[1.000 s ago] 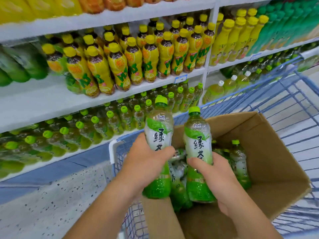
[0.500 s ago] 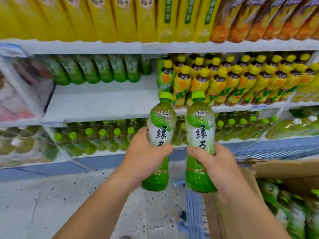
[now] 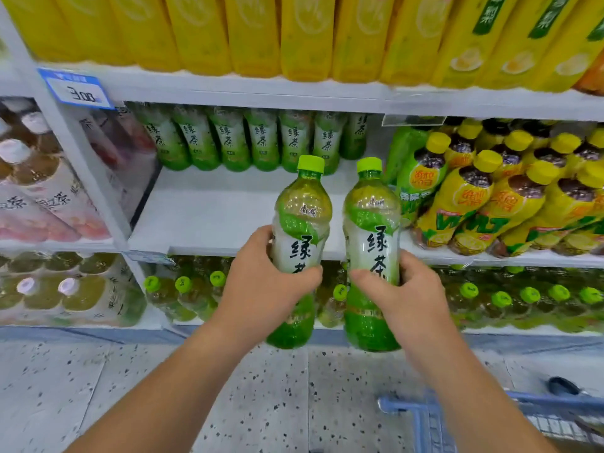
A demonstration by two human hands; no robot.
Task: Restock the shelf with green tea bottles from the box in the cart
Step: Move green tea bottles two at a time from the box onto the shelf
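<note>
2 held bottles [image 3: 302,223], upright, axes vertical.

Yellow cartons [image 3: 255,31] line the top — a blue price tag [image 3: 76,89] beneath, at left; yellow-capped bottles [image 3: 474,194] crowd the right; speckled floor [image 3: 98,387] below.

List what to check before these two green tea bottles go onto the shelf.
1. Grip: left hand curled round left bottle: ok.
2. Grip: right hand curled round right bottle: ok.
3. Both caps on, both bottles upright: ok.
4. Room: bare shelf in front of the back row of green tea bottles: ok.
5. Height: bottle bases above the shelf's front edge: not ok, they appear lower.
6. Neighbours: yellow-capped bottles on the right clear of that space: cannot tell; they look tilted.
</note>
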